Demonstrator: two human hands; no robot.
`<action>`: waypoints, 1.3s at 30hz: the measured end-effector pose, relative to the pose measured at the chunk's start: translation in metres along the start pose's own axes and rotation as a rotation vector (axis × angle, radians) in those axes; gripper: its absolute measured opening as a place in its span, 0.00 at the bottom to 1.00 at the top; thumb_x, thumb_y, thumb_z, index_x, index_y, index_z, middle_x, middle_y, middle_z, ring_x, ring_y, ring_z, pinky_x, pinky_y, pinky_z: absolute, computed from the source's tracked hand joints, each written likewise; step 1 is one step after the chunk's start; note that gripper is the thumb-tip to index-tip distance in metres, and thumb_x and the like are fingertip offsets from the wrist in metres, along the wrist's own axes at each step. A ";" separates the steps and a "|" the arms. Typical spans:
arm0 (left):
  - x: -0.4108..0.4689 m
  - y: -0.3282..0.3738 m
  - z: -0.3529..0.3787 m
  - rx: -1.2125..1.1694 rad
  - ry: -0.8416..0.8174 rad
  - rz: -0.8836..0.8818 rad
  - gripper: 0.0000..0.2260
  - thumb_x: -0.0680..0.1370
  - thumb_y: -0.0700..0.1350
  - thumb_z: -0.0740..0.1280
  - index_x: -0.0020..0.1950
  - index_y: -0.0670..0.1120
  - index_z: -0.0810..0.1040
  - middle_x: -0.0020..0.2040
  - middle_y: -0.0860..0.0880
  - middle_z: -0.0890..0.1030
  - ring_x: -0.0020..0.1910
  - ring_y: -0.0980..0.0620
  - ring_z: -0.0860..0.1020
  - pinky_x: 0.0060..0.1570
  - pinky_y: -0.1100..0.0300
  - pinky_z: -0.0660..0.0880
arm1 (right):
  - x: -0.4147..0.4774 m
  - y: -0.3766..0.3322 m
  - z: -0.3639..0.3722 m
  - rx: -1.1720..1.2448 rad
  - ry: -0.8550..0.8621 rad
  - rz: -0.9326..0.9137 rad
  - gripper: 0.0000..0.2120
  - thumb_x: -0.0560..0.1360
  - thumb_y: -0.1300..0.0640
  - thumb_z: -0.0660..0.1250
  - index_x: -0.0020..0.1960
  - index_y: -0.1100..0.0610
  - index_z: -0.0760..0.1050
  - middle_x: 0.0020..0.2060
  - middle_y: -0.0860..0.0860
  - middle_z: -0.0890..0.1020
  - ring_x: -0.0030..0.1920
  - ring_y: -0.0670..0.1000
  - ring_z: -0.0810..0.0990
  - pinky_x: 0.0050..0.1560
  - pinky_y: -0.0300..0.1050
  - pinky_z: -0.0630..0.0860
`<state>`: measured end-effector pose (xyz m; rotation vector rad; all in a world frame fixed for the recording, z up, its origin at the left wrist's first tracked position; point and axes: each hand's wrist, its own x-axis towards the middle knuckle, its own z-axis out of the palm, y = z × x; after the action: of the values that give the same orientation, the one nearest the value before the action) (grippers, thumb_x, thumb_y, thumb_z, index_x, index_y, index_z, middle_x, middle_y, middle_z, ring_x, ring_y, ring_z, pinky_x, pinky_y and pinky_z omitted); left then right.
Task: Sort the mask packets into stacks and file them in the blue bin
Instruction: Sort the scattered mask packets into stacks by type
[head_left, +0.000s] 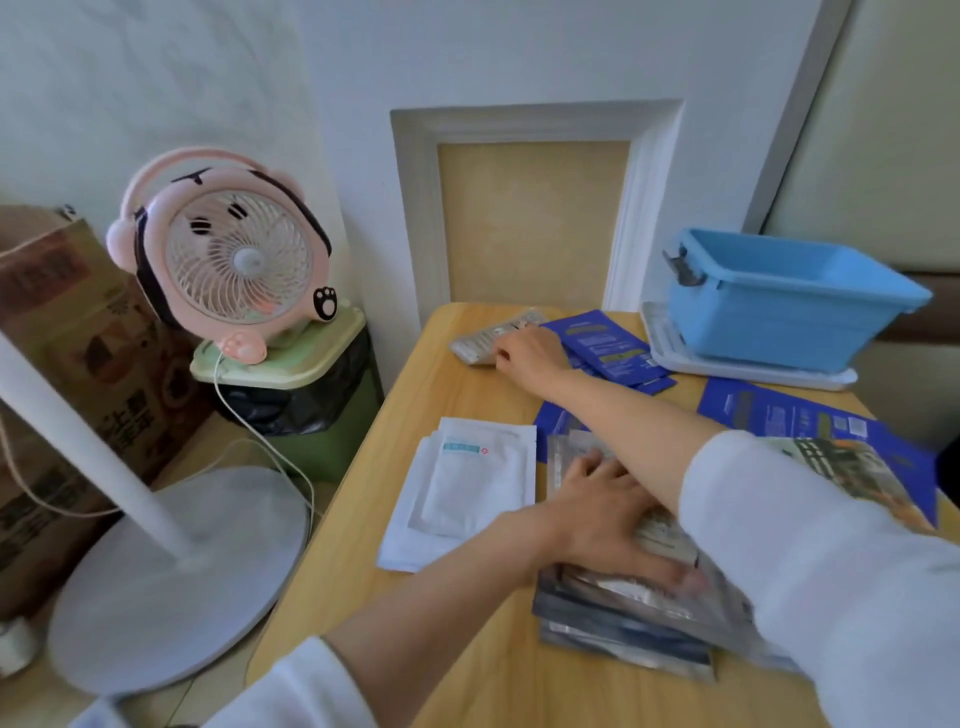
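- The left hand (608, 525) lies flat, fingers spread, on the near silver stack (597, 623); firm pressure stops slippery packets sliding.
- The right hand (530, 353) touches the far silver packet (480, 338) with bent fingers; a grip cannot be confirmed.
- The person should pinch its edge and lift it clear of the blue packets (608, 348) beside it.
- The blue bin (779, 312) stands far right.

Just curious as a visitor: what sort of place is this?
Probably a room in a home: a small wooden table against the wall, a pink cartoon fan standing on a green waste bin, and a cardboard box beside it.
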<state>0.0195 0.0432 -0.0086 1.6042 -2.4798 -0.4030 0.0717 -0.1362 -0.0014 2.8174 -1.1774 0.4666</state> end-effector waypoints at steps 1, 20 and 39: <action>0.000 0.001 0.000 -0.003 0.006 -0.005 0.44 0.59 0.74 0.50 0.70 0.54 0.65 0.74 0.52 0.64 0.73 0.50 0.55 0.72 0.46 0.49 | -0.006 0.002 -0.008 0.103 0.042 0.024 0.10 0.77 0.57 0.59 0.48 0.57 0.78 0.46 0.57 0.82 0.47 0.58 0.79 0.36 0.45 0.67; -0.065 -0.022 -0.053 -1.125 0.829 -0.410 0.24 0.79 0.59 0.52 0.64 0.45 0.73 0.60 0.50 0.78 0.61 0.55 0.75 0.61 0.59 0.70 | -0.141 0.047 -0.194 1.352 -0.020 0.137 0.06 0.72 0.67 0.68 0.48 0.64 0.78 0.29 0.50 0.81 0.27 0.47 0.79 0.34 0.41 0.80; -0.027 0.024 -0.006 0.045 0.130 -0.092 0.32 0.71 0.70 0.49 0.73 0.60 0.60 0.77 0.55 0.56 0.76 0.53 0.50 0.74 0.47 0.45 | -0.207 0.078 -0.107 0.634 -0.328 0.523 0.10 0.71 0.65 0.72 0.39 0.59 0.71 0.26 0.56 0.79 0.20 0.46 0.78 0.22 0.36 0.73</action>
<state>0.0115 0.0761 0.0050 1.7085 -2.3429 -0.2472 -0.1476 -0.0321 0.0346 3.1412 -2.2039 0.4767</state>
